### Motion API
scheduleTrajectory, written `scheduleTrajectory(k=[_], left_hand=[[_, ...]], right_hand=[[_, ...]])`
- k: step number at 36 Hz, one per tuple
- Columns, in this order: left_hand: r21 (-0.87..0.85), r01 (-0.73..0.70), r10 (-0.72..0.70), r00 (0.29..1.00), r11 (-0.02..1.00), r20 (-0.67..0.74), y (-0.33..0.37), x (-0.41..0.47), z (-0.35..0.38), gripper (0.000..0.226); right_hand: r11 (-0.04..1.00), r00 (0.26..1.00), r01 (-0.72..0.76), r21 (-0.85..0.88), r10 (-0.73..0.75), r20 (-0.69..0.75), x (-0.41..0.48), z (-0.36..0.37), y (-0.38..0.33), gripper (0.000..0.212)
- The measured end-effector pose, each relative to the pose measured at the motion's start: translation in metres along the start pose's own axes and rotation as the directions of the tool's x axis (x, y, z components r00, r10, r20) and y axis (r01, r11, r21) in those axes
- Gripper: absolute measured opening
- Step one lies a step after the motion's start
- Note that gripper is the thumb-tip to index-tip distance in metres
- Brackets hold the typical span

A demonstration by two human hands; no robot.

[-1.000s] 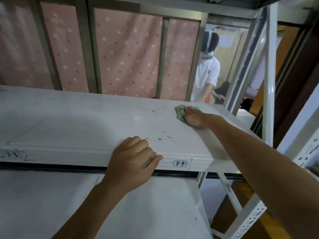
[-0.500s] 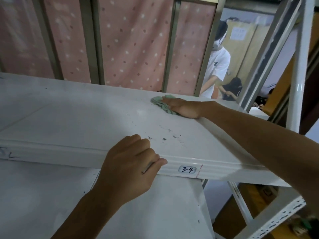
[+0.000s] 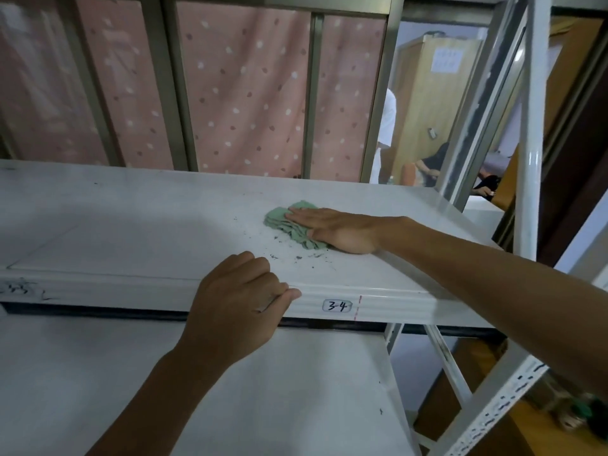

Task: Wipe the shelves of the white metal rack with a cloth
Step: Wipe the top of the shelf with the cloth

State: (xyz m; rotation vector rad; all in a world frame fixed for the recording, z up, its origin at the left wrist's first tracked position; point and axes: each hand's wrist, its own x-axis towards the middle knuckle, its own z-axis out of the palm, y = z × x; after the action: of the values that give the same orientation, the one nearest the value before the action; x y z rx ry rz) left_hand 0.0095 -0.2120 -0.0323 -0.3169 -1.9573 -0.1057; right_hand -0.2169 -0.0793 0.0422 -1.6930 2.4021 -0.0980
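Crumpled green cloth (image 3: 289, 225) on smooth white shelf (image 3: 131, 232) — dark specks (image 3: 297, 257).
Right hand (image 3: 339, 228) presses it flat-fingered; left hand (image 3: 237, 301) grips the shelf's edge.

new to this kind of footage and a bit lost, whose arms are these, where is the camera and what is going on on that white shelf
There is no machine here. These are a person's two bare arms, filmed by a wide-angle camera worn on their head, so you look forward and down just as they do. The right hand lies flat with straight fingers, pressing a crumpled green cloth onto the upper shelf of a white metal rack. The left hand grips that shelf's front edge, fingers curled on top and thumb on the front lip, beside a handwritten label reading 3-4. A few dark specks of dirt lie on the shelf between the two hands. A lower shelf shows beneath, and a pink dotted curtain hangs behind the rack.
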Motion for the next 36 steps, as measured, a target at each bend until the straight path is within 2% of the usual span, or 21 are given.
scheduleTrajectory(k=[7,11,15,16,18,19,23,25,28,30,33,34,36], left_hand=[[0.014,0.017,-0.017,1.000,1.000,0.024,0.002,0.000,-0.002,0.041],[0.042,0.057,-0.059,0.996,0.997,0.060,0.005,0.001,-0.005,0.038],[0.042,0.062,-0.068,0.987,0.997,0.144,-0.001,0.002,-0.013,0.030],[0.030,0.053,-0.057,0.984,0.998,0.170,-0.004,0.002,-0.016,0.028],[0.006,0.048,-0.048,0.978,0.999,0.203,-0.012,0.001,-0.022,0.026],[0.001,0.054,-0.053,0.977,0.999,0.209,-0.017,0.001,-0.025,0.027],[0.035,0.076,-0.082,0.979,0.996,0.185,-0.037,0.000,-0.031,0.041],[0.051,0.069,-0.077,0.983,0.996,0.169,-0.043,-0.001,-0.033,0.047],[0.090,0.036,-0.049,0.988,0.995,0.144,-0.043,-0.006,-0.034,0.049],[0.112,0.032,-0.046,0.991,0.993,0.124,-0.043,-0.011,-0.034,0.046],[0.111,0.052,-0.061,0.995,0.992,0.080,-0.041,-0.013,-0.035,0.042],[0.114,0.050,-0.059,0.996,0.992,0.073,-0.041,-0.014,-0.034,0.041],[0.131,0.039,-0.049,0.996,0.991,0.074,-0.039,-0.014,-0.034,0.041]], right_hand=[[0.971,0.973,-0.225,0.079,0.229,-0.036,0.004,-0.006,0.030,0.056],[0.931,0.932,-0.356,0.087,0.360,-0.040,0.020,-0.012,0.041,0.057],[0.881,0.879,-0.474,-0.006,0.472,-0.066,0.054,-0.022,0.047,0.071],[0.885,0.884,-0.465,0.015,0.466,-0.048,0.066,-0.025,0.052,0.067],[0.908,0.916,-0.400,0.128,0.398,0.040,0.098,-0.030,0.069,0.024],[0.910,0.926,-0.378,0.172,0.371,0.074,0.111,-0.035,0.072,0.010],[0.893,0.949,-0.311,0.325,0.273,0.159,0.154,-0.035,0.104,0.009],[0.898,0.950,-0.313,0.310,0.293,0.113,0.146,-0.040,0.072,0.006],[0.875,0.930,-0.340,0.345,0.367,-0.012,0.146,-0.042,0.039,0.044],[0.873,0.927,-0.345,0.345,0.374,-0.019,0.149,-0.042,0.029,0.053],[0.897,0.913,-0.378,0.228,0.402,-0.068,0.170,-0.039,0.039,0.075],[0.903,0.916,-0.373,0.214,0.395,-0.071,0.178,-0.036,0.044,0.078],[0.906,0.924,-0.345,0.247,0.374,-0.080,0.181,-0.037,0.030,0.061]])
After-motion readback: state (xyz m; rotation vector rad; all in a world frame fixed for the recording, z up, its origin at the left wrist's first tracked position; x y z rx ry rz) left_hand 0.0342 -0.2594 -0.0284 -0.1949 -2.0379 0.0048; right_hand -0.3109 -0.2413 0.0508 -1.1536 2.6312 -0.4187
